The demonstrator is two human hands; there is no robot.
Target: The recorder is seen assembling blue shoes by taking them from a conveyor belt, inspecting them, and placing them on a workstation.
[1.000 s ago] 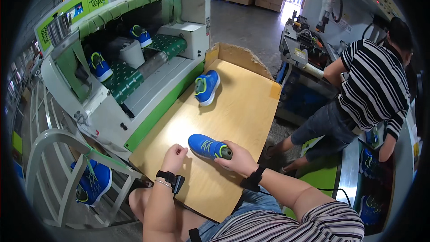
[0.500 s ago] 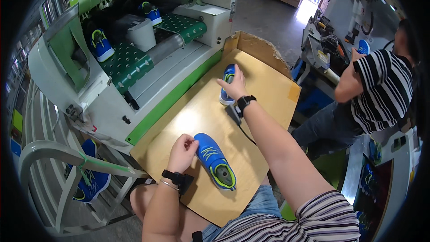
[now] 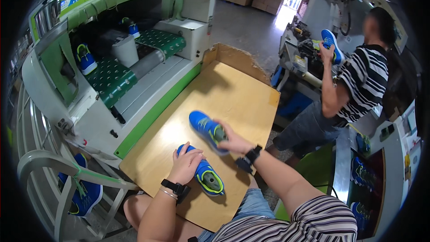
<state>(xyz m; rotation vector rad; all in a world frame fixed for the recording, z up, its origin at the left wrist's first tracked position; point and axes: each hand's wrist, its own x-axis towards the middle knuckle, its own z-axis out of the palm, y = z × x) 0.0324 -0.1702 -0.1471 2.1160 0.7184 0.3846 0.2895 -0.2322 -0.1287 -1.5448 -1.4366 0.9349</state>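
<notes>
Two blue shoes with lime-green trim lie side by side on a light wooden board. On the nearer shoe, my left hand rests with its fingers curved over the toe and lace area. My right hand grips the other shoe at its heel and collar, with the thumb and fingers around the opening. That shoe is slightly blurred, its toe pointing up and left. A grey form fills the opening of each shoe.
A machine with a green studded belt stands beyond the board; blue shoes sit inside it. Metal rails flank the left, with a shoe hanging there. At right, a co-worker in a striped shirt holds a blue shoe.
My right hand has brought the far shoe toward me and left, beside the nearer one. My left hand has shifted from the nearer shoe's toe tip onto its top. The co-worker's shoe is raised.
</notes>
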